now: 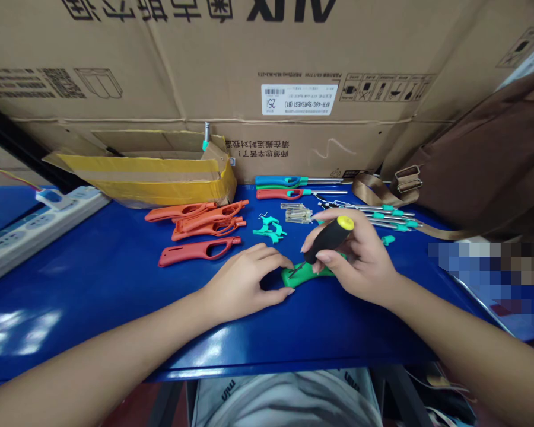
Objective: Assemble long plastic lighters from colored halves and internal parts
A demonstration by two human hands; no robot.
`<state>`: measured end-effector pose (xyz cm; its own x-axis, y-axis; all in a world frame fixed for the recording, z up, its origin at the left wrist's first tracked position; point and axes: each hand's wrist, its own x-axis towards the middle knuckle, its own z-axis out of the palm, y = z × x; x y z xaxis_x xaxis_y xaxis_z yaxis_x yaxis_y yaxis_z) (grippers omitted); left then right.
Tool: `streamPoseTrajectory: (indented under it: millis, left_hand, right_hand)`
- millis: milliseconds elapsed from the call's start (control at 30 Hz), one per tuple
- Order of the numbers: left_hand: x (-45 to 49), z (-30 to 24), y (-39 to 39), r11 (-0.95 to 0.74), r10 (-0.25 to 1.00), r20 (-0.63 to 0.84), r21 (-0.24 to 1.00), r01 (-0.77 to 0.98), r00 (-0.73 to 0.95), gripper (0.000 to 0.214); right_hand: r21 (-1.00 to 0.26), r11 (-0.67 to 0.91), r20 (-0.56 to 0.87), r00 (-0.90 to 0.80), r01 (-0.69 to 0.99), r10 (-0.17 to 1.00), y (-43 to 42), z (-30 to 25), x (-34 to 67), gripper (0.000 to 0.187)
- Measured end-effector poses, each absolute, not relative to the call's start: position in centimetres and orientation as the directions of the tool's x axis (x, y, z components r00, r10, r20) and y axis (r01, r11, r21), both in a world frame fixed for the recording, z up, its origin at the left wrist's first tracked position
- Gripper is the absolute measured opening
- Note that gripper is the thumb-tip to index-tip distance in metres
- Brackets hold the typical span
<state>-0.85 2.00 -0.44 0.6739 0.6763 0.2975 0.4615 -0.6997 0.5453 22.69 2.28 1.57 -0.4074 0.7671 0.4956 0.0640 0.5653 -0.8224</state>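
A screwdriver (327, 240) with a black handle and yellow butt is gripped in my right hand (367, 261), tilted with its tip down on a green lighter casing (310, 273). The casing lies on the blue table, its far end partly covered by my right fingers. Thumb and fingers of my left hand (242, 277) hold the casing's left end from both sides. Just beyond are small teal plastic parts (271, 230) and several clear pieces (296, 213). Metal lighter tubes with teal collars (396, 216) lie past my right hand.
Red and orange lighter casings (200, 250) lie left of centre. Lighters with blue and red handles (278, 194) rest at the back. A yellow-taped cardboard box (160, 181) and a white power strip (44, 222) stand left. A brown bag (485, 148) with a strap is at right.
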Motion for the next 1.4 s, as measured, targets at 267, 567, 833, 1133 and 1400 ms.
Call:
streamPoseTrajectory:
  millis: [267, 567, 833, 1133, 1400]
  left_hand:
    - [-0.7, -0.8, 2.1, -0.688, 0.677, 0.285, 0.571, 0.447, 0.678, 0.027]
    - [-0.7, -0.7, 2.1, -0.693, 0.664, 0.273, 0.576, 0.435, 0.696, 0.029]
    - [-0.8, -0.7, 2.1, -0.687, 0.663, 0.259, 0.583, 0.433, 0.703, 0.029]
    - [-0.8, -0.7, 2.1, -0.686, 0.661, 0.251, 0.584, 0.434, 0.707, 0.029]
    - [-0.7, -0.7, 2.1, -0.689, 0.661, 0.261, 0.581, 0.433, 0.703, 0.029]
  right_hand:
    - [-0.681, 0.72, 0.583, -0.498, 0.131, 0.642, 1.8, 2.1, 23.4, 0.056]
    - [-0.457, 0.817, 0.754, -0.332, 0.352, 0.566, 2.5, 1.8, 23.3, 0.054]
    - [-0.56, 0.797, 0.701, -0.384, 0.225, 0.601, 2.6, 2.0, 23.3, 0.054]
    - [-0.418, 0.857, 0.763, -0.396, 0.301, 0.511, 2.2, 2.8, 23.7, 0.042]
    - [-0.209, 0.872, 0.823, -0.402, 0.443, 0.402, 2.4, 3.9, 23.9, 0.029]
